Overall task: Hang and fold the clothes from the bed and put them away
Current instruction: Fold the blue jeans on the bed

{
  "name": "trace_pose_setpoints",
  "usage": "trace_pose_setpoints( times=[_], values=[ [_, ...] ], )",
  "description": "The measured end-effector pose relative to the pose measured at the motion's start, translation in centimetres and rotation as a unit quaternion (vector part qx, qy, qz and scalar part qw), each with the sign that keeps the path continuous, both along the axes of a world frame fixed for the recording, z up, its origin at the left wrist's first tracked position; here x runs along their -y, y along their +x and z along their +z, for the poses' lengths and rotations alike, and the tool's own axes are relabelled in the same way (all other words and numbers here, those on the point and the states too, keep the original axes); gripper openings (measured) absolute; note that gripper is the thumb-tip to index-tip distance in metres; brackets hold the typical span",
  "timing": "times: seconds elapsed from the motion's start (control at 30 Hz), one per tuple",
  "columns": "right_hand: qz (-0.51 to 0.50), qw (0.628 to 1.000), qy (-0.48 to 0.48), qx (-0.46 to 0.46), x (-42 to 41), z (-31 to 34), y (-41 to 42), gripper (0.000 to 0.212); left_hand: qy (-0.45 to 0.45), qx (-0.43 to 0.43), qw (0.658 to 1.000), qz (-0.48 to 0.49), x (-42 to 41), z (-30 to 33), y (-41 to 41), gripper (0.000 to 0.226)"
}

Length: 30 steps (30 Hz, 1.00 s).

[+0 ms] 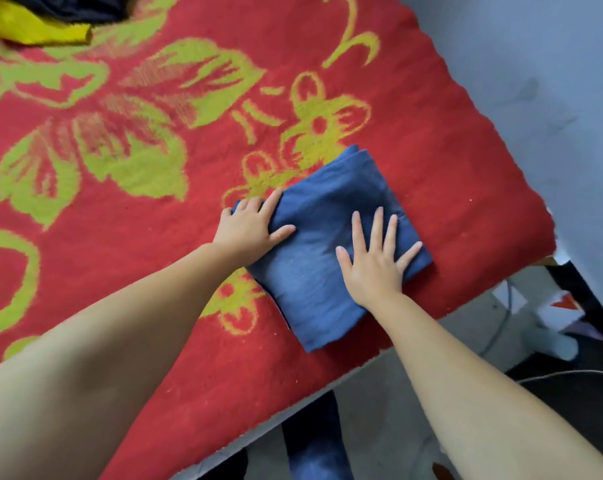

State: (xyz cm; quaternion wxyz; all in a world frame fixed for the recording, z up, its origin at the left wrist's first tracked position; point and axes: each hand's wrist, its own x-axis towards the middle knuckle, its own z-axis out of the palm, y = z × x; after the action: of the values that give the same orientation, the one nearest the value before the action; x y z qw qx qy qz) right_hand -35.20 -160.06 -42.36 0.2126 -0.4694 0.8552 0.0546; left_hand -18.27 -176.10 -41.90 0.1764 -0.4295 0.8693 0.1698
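A: Jeans?
B: Folded jeans lie flat on the bed, near its right near corner.
A: Hands?
B: Left hand rests on the jeans' left edge, its fingers reaching over the fold. Right hand presses flat on top, fingers straight and spread.
A: Other clothes?
B: Yellow cloth and dark cloth at far left, well apart from the jeans.

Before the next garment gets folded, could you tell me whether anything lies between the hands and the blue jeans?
No: the left hand and right hand both rest flat on the folded blue jeans.
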Motion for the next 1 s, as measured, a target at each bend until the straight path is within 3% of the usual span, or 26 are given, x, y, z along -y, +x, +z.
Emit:
trace_pose_setpoints(
  times=[0.13, 0.23, 0.37, 0.43, 0.5, 0.57, 0.6, 0.7, 0.83, 0.9, 1.0],
  values=[
    [0.037, 0.999, 0.029, 0.008, 0.1, 0.9, -1.0, 0.066, -0.011, 0.007, 0.999, 0.030, -0.6, 1.8, -0.3, 0.078],
    [0.102, 0.994, 0.038, -0.017, 0.1, 2.5, -1.4, 0.064, 0.031, 0.006, 0.991, 0.129, -5.0, 3.2, 1.2, 0.075],
    [0.149, 0.988, 0.016, -0.043, -1.7, 4.0, 0.3, 0.060, 0.163, 0.032, 0.937, 0.308, -13.0, 4.2, 3.4, 0.079],
    [0.086, 0.996, -0.013, -0.026, -3.0, 4.3, 1.3, 0.062, 0.067, 0.050, 0.963, 0.256, -14.3, 4.5, 3.3, 0.081],
    [0.033, 0.998, -0.041, -0.019, -3.8, 4.0, 1.9, 0.063, -0.079, -0.057, 0.990, 0.100, -13.2, 5.1, 1.9, 0.075],
    [0.018, 0.998, -0.058, -0.022, -3.8, 3.0, 2.2, 0.063, -0.161, -0.147, 0.974, -0.054, -11.2, 4.8, -0.4, 0.064],
    [0.014, 0.998, -0.056, -0.023, -3.6, 2.4, 2.1, 0.064, -0.158, -0.147, 0.973, -0.083, -10.1, 4.3, -1.5, 0.062],
    [0.001, 0.999, -0.043, -0.022, -3.3, 0.2, 1.4, 0.065, -0.096, -0.109, 0.989, -0.025, -7.6, 1.1, -3.0, 0.064],
    [0.009, 0.999, -0.044, -0.019, -3.0, -1.2, 1.3, 0.066, -0.056, -0.134, 0.989, 0.035, -6.8, -1.6, -2.4, 0.065],
    [0.018, 1.000, -0.025, 0.005, -2.4, -0.1, 1.1, 0.065, -0.037, -0.114, 0.992, 0.040, -6.3, -0.9, -2.8, 0.066],
    [0.026, 0.999, -0.005, 0.020, -2.6, 2.6, 0.6, 0.060, -0.081, -0.069, 0.994, -0.009, -6.5, 1.6, -2.6, 0.069]
  ],
)
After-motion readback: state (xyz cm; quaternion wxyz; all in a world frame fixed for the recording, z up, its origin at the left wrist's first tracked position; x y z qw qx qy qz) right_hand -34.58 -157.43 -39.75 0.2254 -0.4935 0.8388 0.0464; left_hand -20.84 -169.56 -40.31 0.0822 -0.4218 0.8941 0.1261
